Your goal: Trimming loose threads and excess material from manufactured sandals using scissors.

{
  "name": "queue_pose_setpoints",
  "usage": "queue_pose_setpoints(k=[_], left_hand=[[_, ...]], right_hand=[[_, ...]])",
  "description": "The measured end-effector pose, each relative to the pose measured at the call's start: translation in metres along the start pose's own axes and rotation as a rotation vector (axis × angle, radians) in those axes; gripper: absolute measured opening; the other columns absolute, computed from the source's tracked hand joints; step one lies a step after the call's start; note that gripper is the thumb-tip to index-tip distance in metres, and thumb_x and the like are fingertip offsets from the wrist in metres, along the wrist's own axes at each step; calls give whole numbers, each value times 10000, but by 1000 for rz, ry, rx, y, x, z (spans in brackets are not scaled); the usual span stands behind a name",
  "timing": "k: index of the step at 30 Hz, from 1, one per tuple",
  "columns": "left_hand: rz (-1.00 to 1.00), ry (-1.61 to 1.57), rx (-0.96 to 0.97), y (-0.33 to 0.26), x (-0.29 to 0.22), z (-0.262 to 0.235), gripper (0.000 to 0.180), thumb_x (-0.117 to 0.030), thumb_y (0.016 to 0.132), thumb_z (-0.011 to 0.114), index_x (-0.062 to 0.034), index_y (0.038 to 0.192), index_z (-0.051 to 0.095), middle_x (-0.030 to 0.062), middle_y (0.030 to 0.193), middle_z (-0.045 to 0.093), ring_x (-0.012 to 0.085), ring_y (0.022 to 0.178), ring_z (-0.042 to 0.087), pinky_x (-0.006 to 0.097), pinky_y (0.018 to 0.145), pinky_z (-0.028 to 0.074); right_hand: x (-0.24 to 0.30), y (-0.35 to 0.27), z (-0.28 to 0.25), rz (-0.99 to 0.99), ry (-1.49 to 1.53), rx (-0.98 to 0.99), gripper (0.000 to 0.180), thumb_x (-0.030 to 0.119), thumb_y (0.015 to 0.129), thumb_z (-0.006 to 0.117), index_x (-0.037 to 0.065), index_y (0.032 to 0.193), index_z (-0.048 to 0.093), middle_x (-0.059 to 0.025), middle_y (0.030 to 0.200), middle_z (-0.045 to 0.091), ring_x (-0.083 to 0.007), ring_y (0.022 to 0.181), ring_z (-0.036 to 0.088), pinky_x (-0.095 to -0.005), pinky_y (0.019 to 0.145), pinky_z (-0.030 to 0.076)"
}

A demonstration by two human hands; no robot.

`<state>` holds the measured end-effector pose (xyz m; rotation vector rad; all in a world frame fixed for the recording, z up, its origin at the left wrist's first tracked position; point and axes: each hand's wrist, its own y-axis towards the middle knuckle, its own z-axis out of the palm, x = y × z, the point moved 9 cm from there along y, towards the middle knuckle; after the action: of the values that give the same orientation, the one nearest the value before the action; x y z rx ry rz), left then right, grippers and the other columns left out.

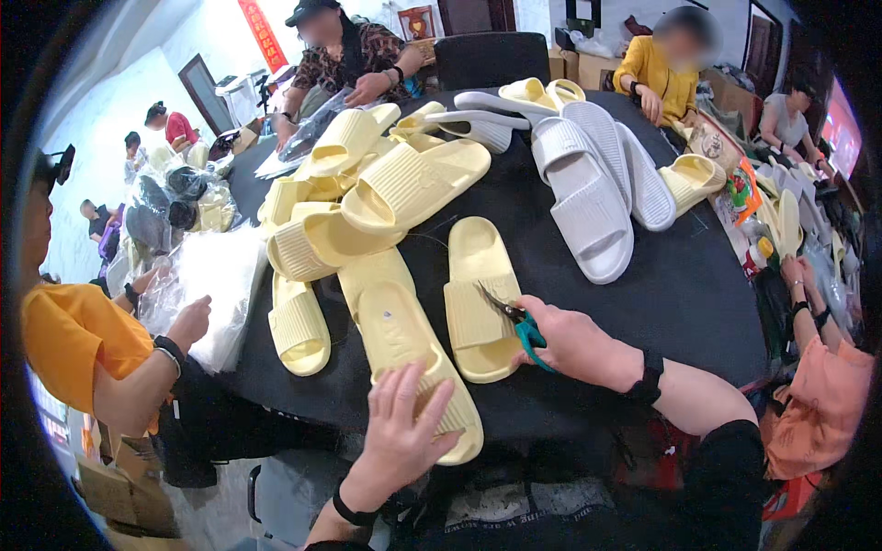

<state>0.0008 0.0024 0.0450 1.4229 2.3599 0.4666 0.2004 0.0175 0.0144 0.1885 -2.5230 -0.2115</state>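
My right hand is closed around small scissors with teal handles and dark pointed blades. The blades stand apart over the ribbed strap of a pale yellow slipper, which lies sole down on the table. My left hand lies with fingers spread on the front part of another yellow slipper, near the table's front edge; its palm side is hidden. This slipper's heel points away from me. Left of it rests a smaller yellow slipper.
A heap of yellow slippers and a group of grey slippers cover the middle of the black table. Clear plastic bags lie at the left, beside a person in orange. Others sit across and at the right.
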Motion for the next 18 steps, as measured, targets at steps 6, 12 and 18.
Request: queue_pose_setpoints(k=[6,12,18], left_hand=[[55,-21,-5,-4,-1,7,636,-315,648,743,-96,1213,550,219,1275,435,384,1179,432,526,997,332],[95,-38,25,-3,-8,6,648,-318,628,771,-66,1184,552,230,1296,430,390,1188,424,526,1008,322],[36,22,44,-11,-7,5,817,-302,571,811,-22,1245,445,304,1356,346,442,1227,377,541,1007,312]], right_hand=[[-8,8,5,163,40,59,581,223,794,702,17,1240,393,-251,856,617,-417,809,619,-461,678,508],[-2,16,2,47,-105,-79,555,148,782,668,-1,1236,387,-224,824,625,-394,751,626,-447,629,517],[-20,12,-7,-21,-242,-158,443,48,775,588,-22,1173,407,-211,742,622,-361,690,637,-428,599,528]])
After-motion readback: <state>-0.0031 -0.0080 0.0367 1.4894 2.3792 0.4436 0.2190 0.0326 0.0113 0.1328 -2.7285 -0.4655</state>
